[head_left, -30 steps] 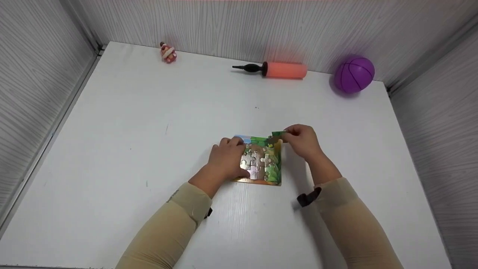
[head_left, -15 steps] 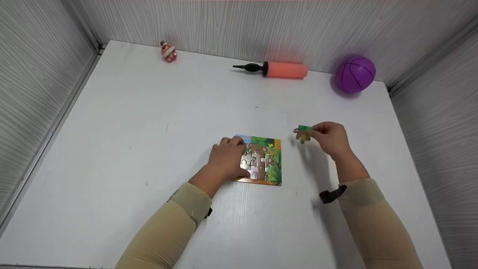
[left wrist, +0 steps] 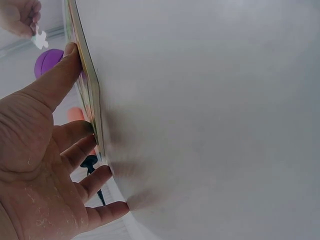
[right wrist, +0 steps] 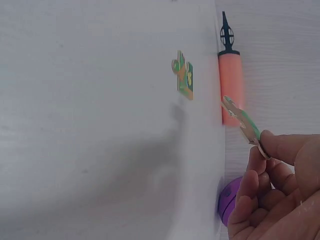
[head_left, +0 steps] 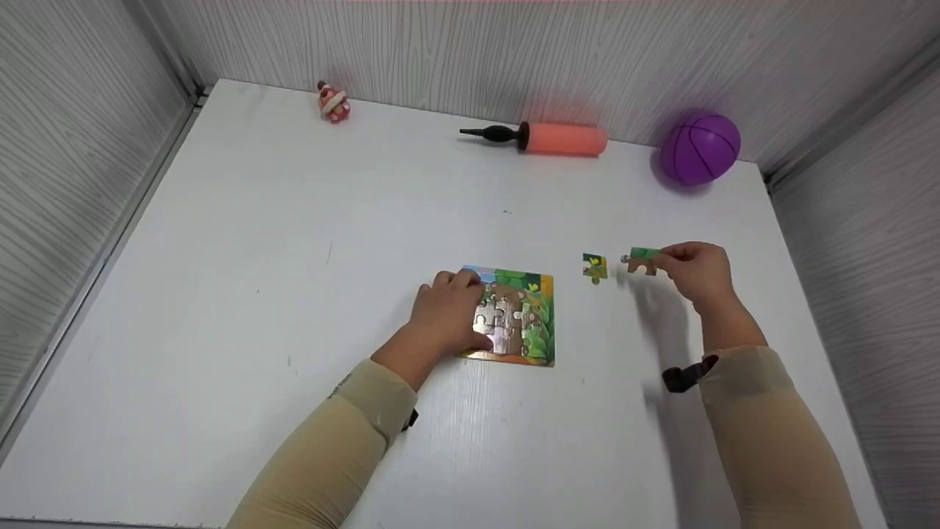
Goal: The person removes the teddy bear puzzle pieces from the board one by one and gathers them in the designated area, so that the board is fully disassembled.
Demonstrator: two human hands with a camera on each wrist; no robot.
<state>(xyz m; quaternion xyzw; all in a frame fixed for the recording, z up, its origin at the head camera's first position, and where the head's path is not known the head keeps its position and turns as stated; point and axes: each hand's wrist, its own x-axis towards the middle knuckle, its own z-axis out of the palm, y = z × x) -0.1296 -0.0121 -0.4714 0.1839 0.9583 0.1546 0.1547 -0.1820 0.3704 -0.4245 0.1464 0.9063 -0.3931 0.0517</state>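
Observation:
My left hand [head_left: 448, 312] rests at the left side of a small puzzle board [head_left: 542, 323] with a bear picture. In the left wrist view its thumb lies over the board's edge, while some fingertips touch the edge and others the table. My right hand [head_left: 701, 275] pinches a green and brown puzzle piece [head_left: 640, 262] between thumb and fingers, held above the table. In the right wrist view that piece [right wrist: 244, 122] tilts away from the fingertips. A second puzzle piece [head_left: 595, 269], green with a yellow mark, lies between the board and the right hand.
Along the back of the white table [head_left: 220, 294] lie a small red and white figurine [head_left: 334, 103], a coral hand pump [head_left: 562, 138] with a black nozzle and a purple ball [head_left: 700, 149]. Wood-patterned panels [head_left: 440, 59] stand behind and at both sides.
My right hand has moved right, away from the board's far right corner, carrying the green and brown puzzle piece. The second piece now shows apart from it. My left hand stays in place.

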